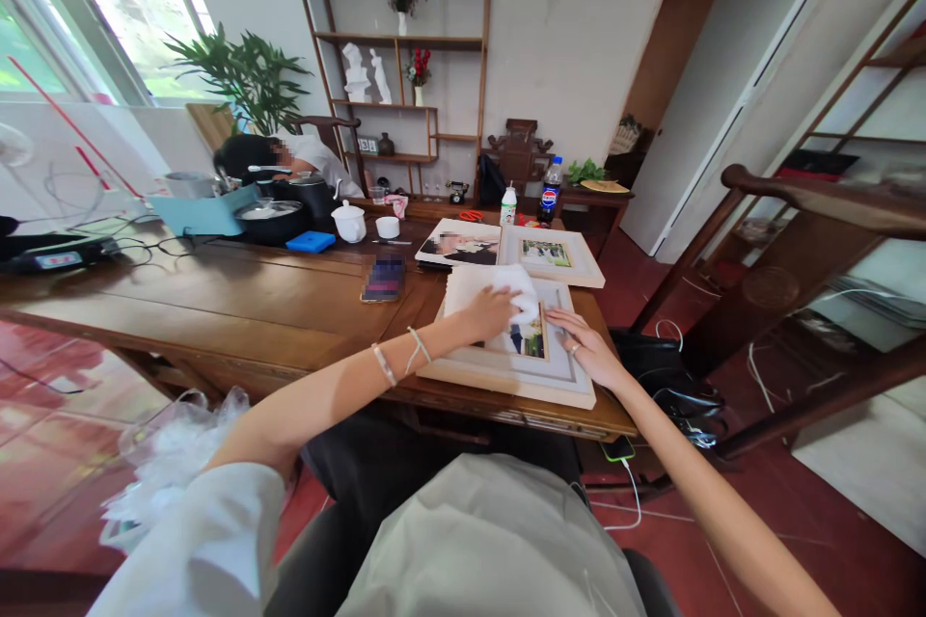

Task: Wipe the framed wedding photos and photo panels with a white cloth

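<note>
A picture frame [481,376] with a pale border lies flat near the front right edge of the table, a photo [533,339] at its middle. My left hand [492,311] is closed around a bunched white cloth [515,284] and presses it on the frame's upper part, covering some of the photo. On the frame's right side rests my right hand [585,347], its fingers stretched out and holding nothing. Just beyond are a second picture frame [589,268] and a large photo print [461,241] lying on a stack.
Left of the frame lies a phone [383,280]. Farther back stand a white teapot [350,222], a small cup [388,228], a white bottle [508,208] and a cola bottle [551,190]. A person [318,159] leans over at the far left. A wooden chair [767,280] stands right.
</note>
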The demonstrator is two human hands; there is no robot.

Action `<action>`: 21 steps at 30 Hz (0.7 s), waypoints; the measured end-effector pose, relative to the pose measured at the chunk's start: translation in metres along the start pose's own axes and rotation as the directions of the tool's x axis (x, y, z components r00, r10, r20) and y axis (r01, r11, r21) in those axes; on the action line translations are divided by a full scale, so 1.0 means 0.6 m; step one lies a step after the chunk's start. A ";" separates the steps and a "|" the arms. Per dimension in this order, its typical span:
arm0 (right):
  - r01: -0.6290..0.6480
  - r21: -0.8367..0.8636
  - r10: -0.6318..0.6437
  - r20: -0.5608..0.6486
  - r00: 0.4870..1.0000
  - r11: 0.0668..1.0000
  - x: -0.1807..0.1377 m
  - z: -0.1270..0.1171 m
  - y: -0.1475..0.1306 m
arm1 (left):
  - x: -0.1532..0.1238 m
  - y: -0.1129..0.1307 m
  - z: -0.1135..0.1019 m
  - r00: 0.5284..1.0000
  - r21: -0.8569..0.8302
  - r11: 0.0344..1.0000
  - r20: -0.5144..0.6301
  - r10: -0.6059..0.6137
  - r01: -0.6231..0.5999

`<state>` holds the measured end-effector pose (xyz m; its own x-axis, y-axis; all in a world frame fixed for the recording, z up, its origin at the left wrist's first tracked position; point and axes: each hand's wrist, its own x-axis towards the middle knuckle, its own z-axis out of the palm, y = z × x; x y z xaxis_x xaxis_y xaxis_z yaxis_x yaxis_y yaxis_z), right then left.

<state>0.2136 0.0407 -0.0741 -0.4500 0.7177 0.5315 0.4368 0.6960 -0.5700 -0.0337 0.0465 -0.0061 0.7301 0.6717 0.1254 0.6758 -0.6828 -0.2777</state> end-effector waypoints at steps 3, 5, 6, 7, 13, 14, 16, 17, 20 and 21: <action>-0.017 -0.005 0.017 0.006 1.000 1.000 0.001 -0.001 -0.005 | 0.037 -0.021 0.009 0.999 0.038 0.999 -0.032 -0.004 0.005; -0.022 -0.009 0.022 0.006 1.000 1.000 0.002 -0.001 -0.008 | 0.045 -0.021 0.009 0.999 0.032 0.999 -0.031 0.021 -0.020; -0.021 -0.010 0.021 0.005 1.000 1.000 0.002 0.000 -0.009 | 0.044 -0.017 0.006 0.999 0.018 0.999 -0.022 0.031 -0.031; -0.018 -0.012 0.018 0.001 1.000 1.000 0.002 0.000 -0.009 | 0.039 -0.010 0.002 0.999 -0.001 0.999 -0.008 0.044 -0.044; -0.014 -0.019 0.013 -0.014 1.000 1.000 0.002 0.001 -0.011 | -0.044 0.070 -0.057 0.984 -0.149 0.975 0.052 0.172 -0.162; -0.019 -0.018 0.019 -0.012 1.000 1.000 0.002 0.001 -0.013 | -0.059 0.085 -0.068 0.979 -0.184 0.965 0.038 0.198 -0.188; -0.023 -0.011 0.023 -0.009 1.000 1.000 0.002 0.000 -0.016 | -0.080 0.111 -0.088 0.970 -0.237 0.942 -0.010 0.243 -0.238; -0.025 -0.007 0.025 -0.008 1.000 1.000 0.002 -0.001 -0.017 | -0.086 0.119 -0.094 0.967 -0.251 0.935 -0.029 0.252 -0.251; -0.026 0.002 0.026 -0.006 1.000 1.000 0.002 -0.002 -0.018 | -0.085 0.128 -0.101 0.979 -0.246 0.948 -0.017 0.205 -0.203; -0.027 0.004 0.027 -0.007 1.000 1.000 0.003 -0.002 -0.017 | -0.080 0.126 -0.099 0.984 -0.233 0.957 0.003 0.180 -0.174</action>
<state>0.2092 0.0347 -0.0668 -0.4330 0.7360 0.5203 0.4456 0.6766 -0.5863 -0.0117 -0.0549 0.0236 0.8393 0.5390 0.0709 0.5431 -0.8372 -0.0652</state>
